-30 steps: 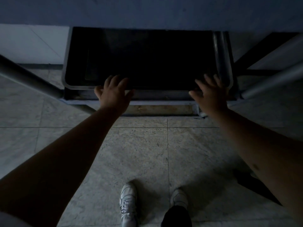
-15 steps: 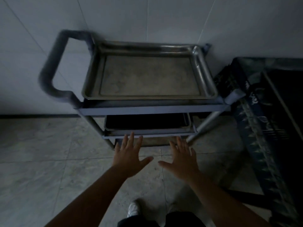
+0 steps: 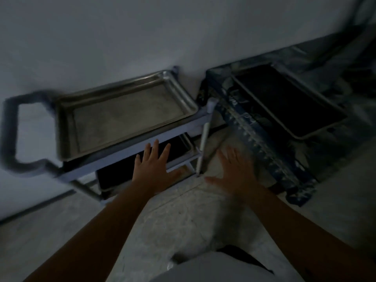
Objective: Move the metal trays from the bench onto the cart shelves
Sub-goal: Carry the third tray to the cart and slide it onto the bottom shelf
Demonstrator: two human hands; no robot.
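Observation:
A metal tray (image 3: 122,115) lies on the top shelf of the cart (image 3: 126,152), which stands against the wall. A second tray (image 3: 177,147) sits dark on the shelf below, mostly hidden. On the bench (image 3: 260,135) to the right, covered in blue patterned cloth, rests another metal tray (image 3: 284,98). My left hand (image 3: 152,165) hovers open in front of the cart's lower shelf, fingers spread, holding nothing. My right hand (image 3: 234,171) is open and empty too, blurred, over the floor between the cart and the bench.
The cart's looped handle (image 3: 12,131) sticks out at the left. A grey wall (image 3: 142,37) runs behind cart and bench. Pale tiled floor (image 3: 183,216) lies in front. The room is dim.
A second ago both hands were at the low tray on the cart. They came away empty, the view rose and then swung right, bringing the bench tray into sight.

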